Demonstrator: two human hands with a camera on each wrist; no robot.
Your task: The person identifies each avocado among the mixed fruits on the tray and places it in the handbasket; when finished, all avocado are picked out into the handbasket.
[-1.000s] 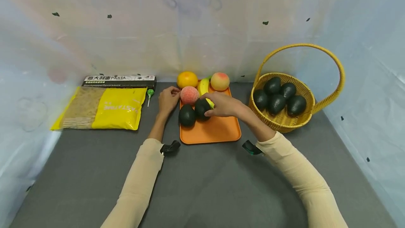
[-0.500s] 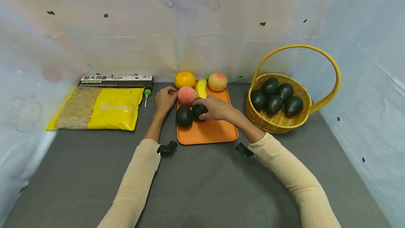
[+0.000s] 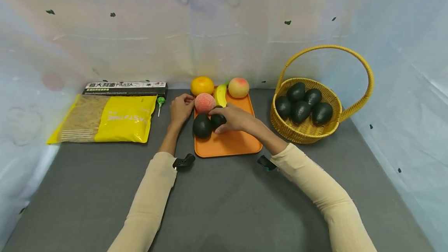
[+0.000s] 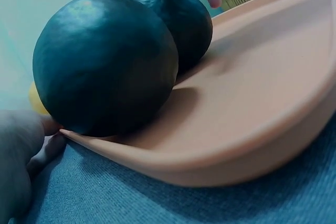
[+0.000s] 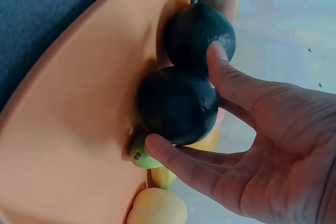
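On the orange tray two dark green avocados sit side by side. My right hand grips the right avocado, thumb on the near side and fingers on the far side. The right wrist view shows its fingertip against this avocado, while the thumb overlaps the other avocado. My left hand rests at the tray's left edge, fingers loosely bent beside the pink peach; its fingertips touch the tray rim in the left wrist view. The left avocado stands just beside that rim.
An orange, a banana and a pale peach line the tray's back. At right stands a handled wicker basket with several avocados. A yellow pasta bag, a pasta box and a green lollipop lie at left.
My right hand's fingers have come around the right avocado, which has shifted slightly left against the other one. The left hand stays at the tray edge. The whole view has drifted a little.
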